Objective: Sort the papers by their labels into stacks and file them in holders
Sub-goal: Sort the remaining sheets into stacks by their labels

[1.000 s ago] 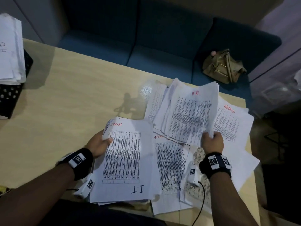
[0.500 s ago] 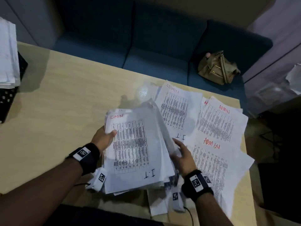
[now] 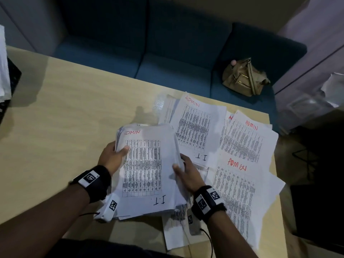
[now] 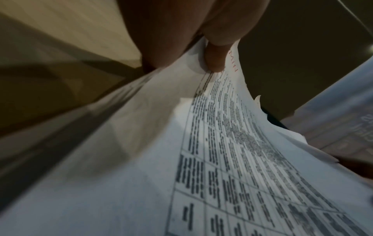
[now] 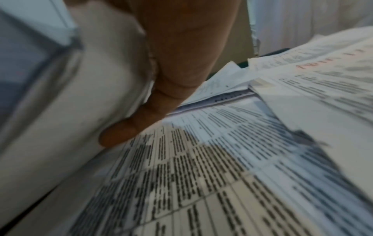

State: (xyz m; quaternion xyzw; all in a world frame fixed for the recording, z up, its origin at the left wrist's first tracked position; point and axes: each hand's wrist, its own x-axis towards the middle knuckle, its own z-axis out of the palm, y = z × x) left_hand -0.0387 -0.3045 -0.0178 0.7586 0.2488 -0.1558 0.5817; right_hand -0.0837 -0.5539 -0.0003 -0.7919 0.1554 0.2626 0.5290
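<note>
I see the paper stack (image 3: 147, 170) held a bit off the table (image 3: 65, 112) near its front edge, top sheet w/ red "ADMIN" at the far end and "I.T" at the near end. My left hand (image 3: 111, 159) grips the stack's left edge, thumb on top, rest of the fingers underneath; the left wrist view shows the thumb (image 4: 214, 59) pressing the top sheet. My right hand (image 3: 188, 174) is at the stack's right edge, thumb over the top sheet, fingers (image 5: 119, 135) against the side; can't tell if they curl under. Loose sheets (image 3: 242, 146) marked "ADMIN" lie overlapped toward the table's right edge, some reaching its far edge. Another pile of paper (image 3: 3, 67) sits at the far left edge. Beyond the table, a blue sofa (image 3: 167, 58) w/ a tan bag (image 3: 243, 77) on it.
</note>
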